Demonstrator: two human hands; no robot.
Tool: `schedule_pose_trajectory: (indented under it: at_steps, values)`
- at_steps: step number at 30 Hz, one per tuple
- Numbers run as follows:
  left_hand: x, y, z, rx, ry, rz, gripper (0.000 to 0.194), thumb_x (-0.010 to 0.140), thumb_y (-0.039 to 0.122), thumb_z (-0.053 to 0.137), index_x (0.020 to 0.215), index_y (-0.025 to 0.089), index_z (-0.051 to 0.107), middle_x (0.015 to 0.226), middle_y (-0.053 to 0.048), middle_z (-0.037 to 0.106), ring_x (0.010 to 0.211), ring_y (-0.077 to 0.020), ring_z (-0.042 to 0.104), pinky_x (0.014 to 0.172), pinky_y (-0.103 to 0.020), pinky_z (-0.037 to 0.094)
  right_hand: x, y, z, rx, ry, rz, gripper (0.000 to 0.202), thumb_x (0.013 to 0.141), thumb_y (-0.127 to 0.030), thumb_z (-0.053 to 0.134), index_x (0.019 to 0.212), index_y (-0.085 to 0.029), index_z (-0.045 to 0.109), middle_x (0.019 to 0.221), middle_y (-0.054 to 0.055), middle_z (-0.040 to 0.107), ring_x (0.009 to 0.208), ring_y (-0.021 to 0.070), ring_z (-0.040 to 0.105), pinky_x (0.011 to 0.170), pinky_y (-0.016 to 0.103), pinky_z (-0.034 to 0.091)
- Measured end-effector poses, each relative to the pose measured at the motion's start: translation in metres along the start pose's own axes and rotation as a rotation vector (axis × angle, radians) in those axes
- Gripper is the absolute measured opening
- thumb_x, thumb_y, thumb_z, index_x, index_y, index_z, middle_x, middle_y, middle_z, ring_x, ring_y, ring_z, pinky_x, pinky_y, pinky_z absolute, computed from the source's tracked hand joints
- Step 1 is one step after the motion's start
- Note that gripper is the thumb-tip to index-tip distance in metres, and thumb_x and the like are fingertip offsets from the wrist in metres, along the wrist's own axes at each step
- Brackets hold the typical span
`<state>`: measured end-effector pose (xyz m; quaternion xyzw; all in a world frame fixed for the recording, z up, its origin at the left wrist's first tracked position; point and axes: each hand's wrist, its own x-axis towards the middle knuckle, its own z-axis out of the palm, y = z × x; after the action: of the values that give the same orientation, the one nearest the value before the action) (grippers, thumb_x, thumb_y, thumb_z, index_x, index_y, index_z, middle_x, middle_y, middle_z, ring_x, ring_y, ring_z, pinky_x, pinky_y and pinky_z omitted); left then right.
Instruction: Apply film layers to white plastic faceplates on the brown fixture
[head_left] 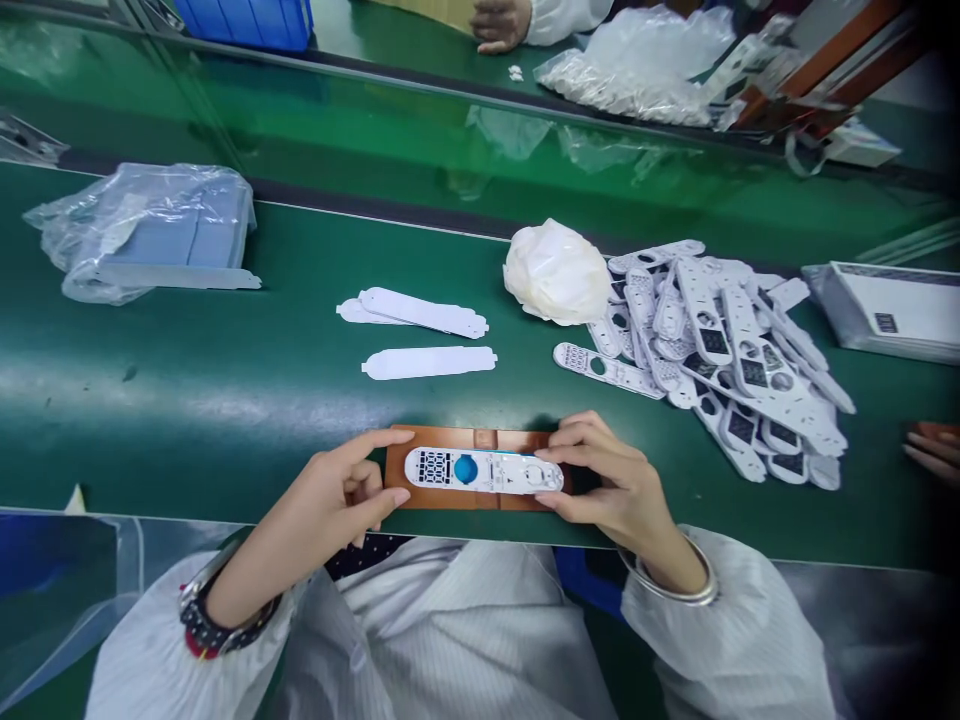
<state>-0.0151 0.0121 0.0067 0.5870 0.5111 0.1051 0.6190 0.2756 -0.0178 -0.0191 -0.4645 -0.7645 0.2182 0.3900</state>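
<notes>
A brown fixture block (442,499) lies near the table's front edge. On it rests a long white faceplate (517,474) with digit-shaped cutouts at its left and a round hole showing blue. My left hand (341,490) grips the fixture's left end, index finger at the back corner and thumb at the front. With thumb and fingertips, my right hand (607,470) pinches the faceplate's right end from front and back. Behind the fixture lie a single blank white strip (430,363) and two overlapping strips (424,312).
A heap of white faceplates (720,350) lies at the right beside a crumpled white bundle (556,272). Plastic-wrapped grey-blue strips (180,230) sit at the back left. A wrapped white stack (892,312) is far right. Beyond the green barrier (360,150) shows another person's hand (501,22).
</notes>
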Motion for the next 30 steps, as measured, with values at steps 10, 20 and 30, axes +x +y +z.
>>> schedule_pose_trajectory:
  at_steps: [10, 20, 30]
  values:
    - [0.009, -0.001, 0.011, 0.121, 0.096, 0.1, 0.032, 0.082, 0.032, 0.055, 0.11, 0.02, 0.064, 0.052, 0.007, 0.05, 0.048, -0.0115, 0.051, 0.054, -0.023, 0.046, -0.005, 0.005, -0.001, -0.02, -0.009, -0.003, 0.023, 0.075, -0.033, 0.072, 0.097, -0.028, 0.067, 0.078, 0.004, 0.058, 0.077, 0.0209, 0.052, 0.062, 0.039, 0.047]
    - [0.01, 0.0, 0.012, 0.146, 0.127, 0.146, 0.035, 0.081, 0.034, 0.055, 0.11, 0.018, 0.066, 0.05, 0.007, 0.045, 0.045, -0.0099, 0.044, 0.048, -0.021, 0.037, -0.008, 0.006, -0.001, -0.048, -0.018, 0.051, 0.022, 0.076, -0.032, 0.071, 0.097, -0.027, 0.067, 0.082, 0.005, 0.058, 0.081, 0.021, 0.051, 0.066, 0.039, 0.046]
    - [0.01, 0.004, 0.012, 0.254, 0.124, 0.095, 0.035, 0.08, 0.035, 0.052, 0.107, 0.018, 0.066, 0.052, 0.006, 0.043, 0.046, -0.0109, 0.042, 0.044, -0.021, 0.031, -0.015, 0.002, -0.003, -0.067, -0.054, 0.103, 0.028, 0.074, -0.026, 0.073, 0.1, -0.024, 0.065, 0.087, 0.005, 0.055, 0.087, 0.0213, 0.047, 0.072, 0.039, 0.045]
